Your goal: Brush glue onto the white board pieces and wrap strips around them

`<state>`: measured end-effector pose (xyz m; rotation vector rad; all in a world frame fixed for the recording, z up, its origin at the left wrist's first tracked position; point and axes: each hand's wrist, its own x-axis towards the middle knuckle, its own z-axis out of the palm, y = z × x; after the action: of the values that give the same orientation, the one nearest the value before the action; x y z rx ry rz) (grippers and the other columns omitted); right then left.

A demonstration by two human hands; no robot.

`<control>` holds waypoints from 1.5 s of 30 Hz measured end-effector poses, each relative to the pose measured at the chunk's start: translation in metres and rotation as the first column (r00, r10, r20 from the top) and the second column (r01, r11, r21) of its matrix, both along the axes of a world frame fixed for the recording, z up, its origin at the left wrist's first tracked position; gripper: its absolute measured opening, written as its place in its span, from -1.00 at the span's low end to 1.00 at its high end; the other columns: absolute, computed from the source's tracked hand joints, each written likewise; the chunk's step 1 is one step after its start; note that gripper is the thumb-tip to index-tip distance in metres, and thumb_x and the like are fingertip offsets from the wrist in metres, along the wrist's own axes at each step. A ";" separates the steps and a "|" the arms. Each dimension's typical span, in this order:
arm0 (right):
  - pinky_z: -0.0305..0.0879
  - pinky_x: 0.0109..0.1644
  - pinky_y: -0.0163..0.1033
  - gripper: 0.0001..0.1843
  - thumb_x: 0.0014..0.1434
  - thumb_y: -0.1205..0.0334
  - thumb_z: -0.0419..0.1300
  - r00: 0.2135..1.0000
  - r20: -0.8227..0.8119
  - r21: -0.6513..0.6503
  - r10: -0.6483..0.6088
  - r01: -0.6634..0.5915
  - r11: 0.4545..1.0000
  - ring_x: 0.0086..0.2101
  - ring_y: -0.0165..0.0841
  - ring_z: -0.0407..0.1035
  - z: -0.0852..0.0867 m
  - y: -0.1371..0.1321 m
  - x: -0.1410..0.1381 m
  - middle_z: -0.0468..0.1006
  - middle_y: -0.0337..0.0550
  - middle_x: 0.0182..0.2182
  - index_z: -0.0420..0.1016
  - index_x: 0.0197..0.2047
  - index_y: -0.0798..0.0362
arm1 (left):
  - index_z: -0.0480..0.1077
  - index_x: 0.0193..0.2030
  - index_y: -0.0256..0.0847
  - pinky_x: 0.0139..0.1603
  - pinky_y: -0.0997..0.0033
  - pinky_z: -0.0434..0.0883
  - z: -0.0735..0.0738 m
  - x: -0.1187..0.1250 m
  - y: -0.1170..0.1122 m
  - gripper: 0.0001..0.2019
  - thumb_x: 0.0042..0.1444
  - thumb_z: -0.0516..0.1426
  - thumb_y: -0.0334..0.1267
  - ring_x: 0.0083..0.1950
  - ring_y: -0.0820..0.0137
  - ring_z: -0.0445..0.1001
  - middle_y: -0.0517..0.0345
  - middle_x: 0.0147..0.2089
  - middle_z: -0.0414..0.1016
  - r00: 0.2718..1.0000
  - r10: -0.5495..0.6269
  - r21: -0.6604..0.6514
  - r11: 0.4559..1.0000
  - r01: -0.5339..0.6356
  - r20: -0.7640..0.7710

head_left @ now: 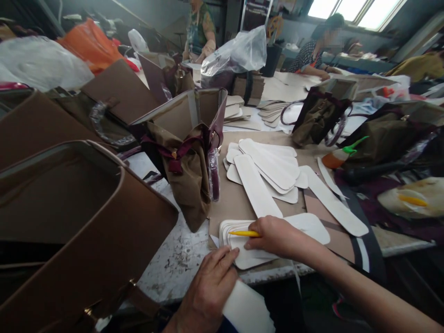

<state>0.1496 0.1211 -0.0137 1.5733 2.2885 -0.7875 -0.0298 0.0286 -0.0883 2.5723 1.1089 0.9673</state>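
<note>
My right hand [272, 235] is closed around a slim yellow pointed stick [245, 233], its tip to the left over a stack of white rounded panels [249, 256]. The kind of stick cannot be made out. At that stack's left edge my left hand [211, 282] rests its curled fingertips. A fanned bunch of white panels [248, 307] comes out from under its palm, seemingly in its grip; the fingers' underside is hidden. Beyond the hands, more white panels [270, 164] lie overlapped in a loose pile on brown board [225, 199].
A large brown bag body [138, 222] fills the left. An olive and burgundy handbag [187, 175] stands behind the hands, another handbag [317, 115] farther right. An orange bottle with a green nozzle [342, 155] leans at right. Two people [201, 32] work across the table.
</note>
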 end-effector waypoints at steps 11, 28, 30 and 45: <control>0.13 -0.46 -0.31 -0.77 -0.02 0.12 0.17 0.987 0.114 -0.046 0.115 -0.111 0.993 -0.44 -0.21 0.41 0.010 0.005 -0.006 0.54 -0.04 -0.49 0.54 -0.35 0.07 | 0.38 -0.24 -0.31 0.00 0.25 0.31 -0.005 0.000 0.005 -0.84 0.15 -0.02 -0.41 0.10 0.23 0.23 0.00 0.03 0.36 0.999 -0.019 0.052 0.998 0.020 -0.032; 0.11 -0.44 -0.31 -0.78 -0.04 0.09 0.15 0.987 0.086 -0.031 -0.133 0.136 0.990 -0.43 -0.25 0.36 0.023 -0.024 0.073 0.49 -0.13 -0.49 0.47 -0.41 0.06 | 0.35 -0.22 -0.29 0.11 0.26 0.23 -0.012 0.006 0.005 -0.78 0.13 -0.09 -0.51 0.12 0.29 0.23 0.01 0.02 0.38 1.000 -0.019 0.082 0.996 0.019 -0.009; 0.12 -0.46 -0.35 -0.74 0.04 0.07 0.06 0.975 0.049 -0.057 -0.216 0.218 0.974 -0.45 -0.33 0.35 0.025 -0.031 0.106 0.48 -0.18 -0.49 0.43 -0.39 0.08 | 0.34 -0.22 -0.30 0.11 0.27 0.22 -0.014 0.006 0.005 -0.77 0.13 -0.09 -0.52 0.13 0.29 0.22 -0.01 0.02 0.38 1.000 -0.027 0.101 0.994 0.028 -0.011; 0.19 -0.29 -0.19 -0.68 -0.03 0.00 0.15 0.791 0.133 0.169 -0.597 0.575 0.801 -0.28 -0.21 0.34 0.009 -0.022 0.132 0.47 -0.10 -0.35 0.42 -0.29 0.06 | 0.33 -0.20 -0.29 0.13 0.29 0.20 -0.022 0.001 0.012 -0.78 0.13 -0.11 -0.49 0.14 0.27 0.22 -0.07 -0.05 0.42 0.989 -0.146 0.181 0.972 0.148 -0.025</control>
<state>0.2817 0.0990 -0.0052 2.3597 1.7397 -0.5984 -0.0286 0.0406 -0.1104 2.7611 0.8527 1.0649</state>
